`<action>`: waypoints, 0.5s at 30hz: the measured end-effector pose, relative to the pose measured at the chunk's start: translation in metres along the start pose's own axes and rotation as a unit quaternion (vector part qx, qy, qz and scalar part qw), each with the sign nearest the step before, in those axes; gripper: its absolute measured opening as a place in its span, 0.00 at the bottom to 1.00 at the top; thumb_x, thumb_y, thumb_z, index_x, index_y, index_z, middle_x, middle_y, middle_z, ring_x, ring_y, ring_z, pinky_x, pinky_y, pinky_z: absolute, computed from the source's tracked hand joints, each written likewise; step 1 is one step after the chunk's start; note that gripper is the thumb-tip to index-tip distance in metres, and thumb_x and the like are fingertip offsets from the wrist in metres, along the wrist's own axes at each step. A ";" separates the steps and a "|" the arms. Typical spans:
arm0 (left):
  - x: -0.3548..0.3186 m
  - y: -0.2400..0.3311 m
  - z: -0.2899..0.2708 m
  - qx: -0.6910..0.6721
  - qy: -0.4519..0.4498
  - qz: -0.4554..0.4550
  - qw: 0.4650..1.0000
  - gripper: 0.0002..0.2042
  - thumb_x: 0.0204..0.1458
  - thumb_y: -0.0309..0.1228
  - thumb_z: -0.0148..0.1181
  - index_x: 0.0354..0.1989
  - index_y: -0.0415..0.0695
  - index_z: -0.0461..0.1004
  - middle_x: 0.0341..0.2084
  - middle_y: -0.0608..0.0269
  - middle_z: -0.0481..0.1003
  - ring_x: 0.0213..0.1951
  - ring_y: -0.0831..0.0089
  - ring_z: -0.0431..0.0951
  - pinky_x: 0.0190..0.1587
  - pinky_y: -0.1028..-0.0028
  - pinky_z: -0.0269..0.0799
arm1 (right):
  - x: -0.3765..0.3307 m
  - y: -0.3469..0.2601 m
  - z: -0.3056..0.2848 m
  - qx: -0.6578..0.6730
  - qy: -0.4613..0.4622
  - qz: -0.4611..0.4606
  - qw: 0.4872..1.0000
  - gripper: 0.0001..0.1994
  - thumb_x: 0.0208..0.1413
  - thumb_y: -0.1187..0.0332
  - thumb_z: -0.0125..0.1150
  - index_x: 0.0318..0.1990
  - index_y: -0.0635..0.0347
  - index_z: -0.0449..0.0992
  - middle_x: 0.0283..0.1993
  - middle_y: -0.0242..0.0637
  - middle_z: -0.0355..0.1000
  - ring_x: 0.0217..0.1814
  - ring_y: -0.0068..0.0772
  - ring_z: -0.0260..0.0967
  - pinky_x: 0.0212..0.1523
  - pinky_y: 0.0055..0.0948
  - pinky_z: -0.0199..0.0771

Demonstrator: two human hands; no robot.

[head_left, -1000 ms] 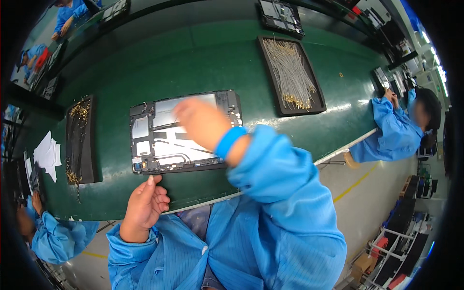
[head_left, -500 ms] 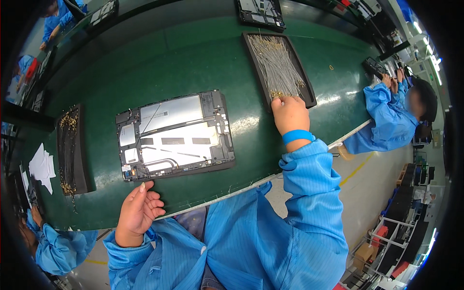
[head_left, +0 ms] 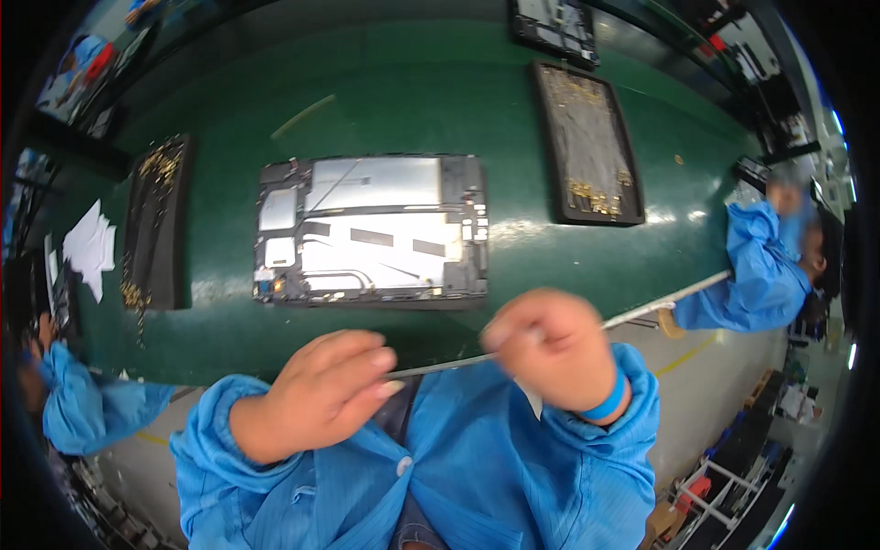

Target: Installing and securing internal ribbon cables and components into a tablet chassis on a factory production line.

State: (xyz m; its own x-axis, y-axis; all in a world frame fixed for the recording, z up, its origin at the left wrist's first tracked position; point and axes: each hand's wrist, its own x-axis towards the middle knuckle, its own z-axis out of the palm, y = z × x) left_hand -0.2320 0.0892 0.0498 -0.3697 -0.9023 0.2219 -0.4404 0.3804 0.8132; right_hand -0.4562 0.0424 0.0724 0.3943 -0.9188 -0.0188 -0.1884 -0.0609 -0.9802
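My left hand point(head_left: 321, 390) hovers above my lap by the table's front edge, fingers stretched out and slightly blurred, with nothing visible in it. My right hand point(head_left: 559, 348), a blue band around its wrist, is level with it to the right. Its thumb and fingers are pinched together; motion blur hides what they may hold. Beyond both hands lies an opened tablet point(head_left: 371, 229), its silver battery plates, black frame and thin cables exposed. At the right rear, a black tray point(head_left: 548, 137) holds many thin grey cables point(head_left: 587, 137) with gold-coloured ends.
On the left of the green table point(head_left: 440, 110) stands a dark foam tray point(head_left: 179, 229) of black cables with gold ends, beside white paper point(head_left: 90, 247). Another opened device point(head_left: 555, 32) lies at the back. Co-workers in blue sit right point(head_left: 765, 266) and left point(head_left: 96, 399).
My right hand has left the grey cable tray and come back toward my body. My left hand has moved from the tablet's near edge toward it. The view has shifted.
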 end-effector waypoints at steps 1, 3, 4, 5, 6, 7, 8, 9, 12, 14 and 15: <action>0.009 0.000 0.003 -0.011 0.001 0.026 1.000 0.15 0.38 0.25 0.57 0.37 0.38 0.66 0.29 0.52 0.68 0.31 0.59 0.69 0.32 0.69 0.66 | 0.005 -0.002 0.011 -0.009 -0.078 0.029 0.996 0.04 0.41 0.70 0.55 0.24 0.60 0.70 0.20 0.35 0.66 0.21 0.29 0.64 0.24 0.23 0.64; 0.014 -0.003 0.006 -0.012 0.007 0.040 0.999 0.13 0.37 0.24 0.57 0.34 0.38 0.67 0.29 0.52 0.68 0.31 0.58 0.69 0.33 0.69 0.66 | 0.009 0.003 0.025 0.023 -0.199 0.142 0.969 0.05 0.43 0.68 0.54 0.24 0.61 0.70 0.19 0.33 0.66 0.21 0.27 0.64 0.22 0.22 0.63; 0.011 -0.005 0.007 -0.026 -0.004 0.046 0.999 0.12 0.37 0.23 0.57 0.33 0.37 0.68 0.28 0.52 0.68 0.31 0.57 0.69 0.33 0.69 0.66 | 0.008 0.007 0.029 0.030 -0.211 0.142 0.967 0.05 0.43 0.68 0.54 0.24 0.61 0.70 0.19 0.33 0.66 0.21 0.27 0.64 0.22 0.22 0.63; 0.008 -0.007 0.010 -0.042 -0.015 0.053 0.998 0.10 0.37 0.23 0.57 0.31 0.37 0.68 0.28 0.52 0.68 0.31 0.57 0.69 0.33 0.68 0.66 | 0.005 0.013 0.032 0.100 -0.197 0.191 0.956 0.06 0.43 0.68 0.54 0.24 0.61 0.70 0.20 0.32 0.66 0.20 0.25 0.64 0.21 0.21 0.62; 0.006 -0.009 0.014 -0.028 0.015 0.054 0.998 0.10 0.36 0.21 0.56 0.30 0.38 0.68 0.26 0.53 0.68 0.30 0.58 0.68 0.35 0.67 0.66 | 0.003 0.019 0.034 0.169 -0.180 0.241 0.939 0.06 0.44 0.67 0.53 0.24 0.61 0.69 0.20 0.31 0.66 0.20 0.23 0.63 0.19 0.20 0.62; 0.007 -0.013 0.018 -0.025 0.016 0.044 0.999 0.10 0.36 0.21 0.56 0.30 0.38 0.68 0.26 0.53 0.68 0.30 0.58 0.68 0.35 0.67 0.66 | 0.003 0.026 0.035 0.173 -0.188 0.244 0.935 0.06 0.44 0.67 0.53 0.24 0.61 0.69 0.20 0.31 0.66 0.20 0.23 0.63 0.19 0.20 0.62; 0.010 -0.017 0.020 0.044 0.048 0.047 0.997 0.09 0.36 0.21 0.56 0.29 0.38 0.68 0.26 0.54 0.68 0.29 0.58 0.68 0.37 0.67 0.65 | 0.005 0.032 0.035 0.250 -0.100 0.275 0.923 0.07 0.45 0.67 0.52 0.27 0.61 0.68 0.21 0.32 0.66 0.20 0.21 0.62 0.19 0.18 0.61; 0.013 -0.022 0.023 0.111 0.077 0.050 0.990 0.09 0.36 0.21 0.56 0.29 0.39 0.69 0.26 0.55 0.68 0.29 0.59 0.68 0.38 0.66 0.65 | 0.007 0.036 0.036 0.322 -0.008 0.302 0.897 0.07 0.46 0.67 0.51 0.29 0.61 0.68 0.23 0.32 0.66 0.20 0.20 0.61 0.18 0.17 0.61; 0.021 -0.041 0.037 0.167 0.105 0.001 0.980 0.08 0.36 0.21 0.55 0.28 0.41 0.69 0.28 0.60 0.68 0.35 0.59 0.66 0.42 0.64 0.60 | 0.021 0.037 0.036 0.375 0.189 0.238 0.876 0.14 0.49 0.66 0.48 0.41 0.63 0.62 0.29 0.36 0.65 0.21 0.21 0.59 0.20 0.18 0.62; 0.023 -0.042 0.043 0.215 0.089 -0.018 0.972 0.08 0.35 0.22 0.56 0.28 0.43 0.70 0.29 0.62 0.68 0.40 0.59 0.63 0.44 0.64 0.57 | 0.026 0.037 0.042 0.368 0.232 0.206 0.877 0.15 0.50 0.65 0.46 0.42 0.64 0.61 0.29 0.36 0.65 0.23 0.21 0.59 0.23 0.18 0.62; 0.022 -0.042 0.043 0.216 0.087 -0.019 0.972 0.08 0.35 0.22 0.56 0.28 0.43 0.70 0.29 0.62 0.68 0.40 0.59 0.63 0.44 0.64 0.57 | 0.027 0.037 0.044 0.358 0.275 0.171 0.876 0.15 0.51 0.64 0.45 0.43 0.65 0.60 0.28 0.36 0.65 0.25 0.22 0.60 0.25 0.18 0.63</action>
State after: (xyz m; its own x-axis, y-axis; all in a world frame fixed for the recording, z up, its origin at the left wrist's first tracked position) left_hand -0.2564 0.0616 -0.0026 -0.2187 -0.9234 0.3153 -0.7674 0.3624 0.5289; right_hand -0.4126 0.0325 0.0268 -0.1045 -0.8965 -0.4306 0.4784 0.3343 -0.8120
